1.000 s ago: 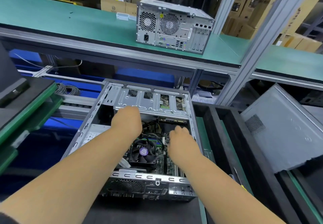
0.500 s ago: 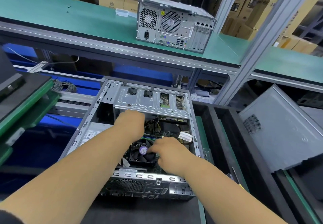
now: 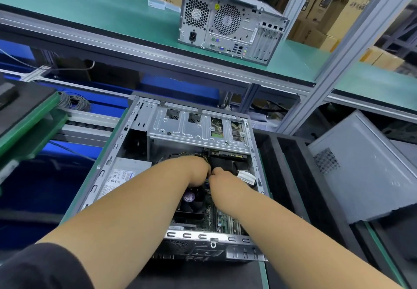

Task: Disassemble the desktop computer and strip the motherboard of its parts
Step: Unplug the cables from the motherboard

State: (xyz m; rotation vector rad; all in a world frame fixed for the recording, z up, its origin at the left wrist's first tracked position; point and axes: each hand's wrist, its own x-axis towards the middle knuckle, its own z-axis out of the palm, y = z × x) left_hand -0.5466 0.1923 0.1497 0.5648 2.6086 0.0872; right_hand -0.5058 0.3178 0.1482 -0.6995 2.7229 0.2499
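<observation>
— How's the light?
— Bright and even from overhead; the green counter [image 3: 94, 11] shows a soft sheen, no hard glare.
— Shadows?
— Deep inside the open computer case [image 3: 252, 153] and under the shelf.
— Sharpness?
— Fair at centre. Wide-angle bending bows the posts [image 3: 352, 47], and the edges smear.

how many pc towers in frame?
2. An open case lies on the near bench with both hands inside; a closed tower stands on the green upper shelf. Others may sit out of view.
</observation>
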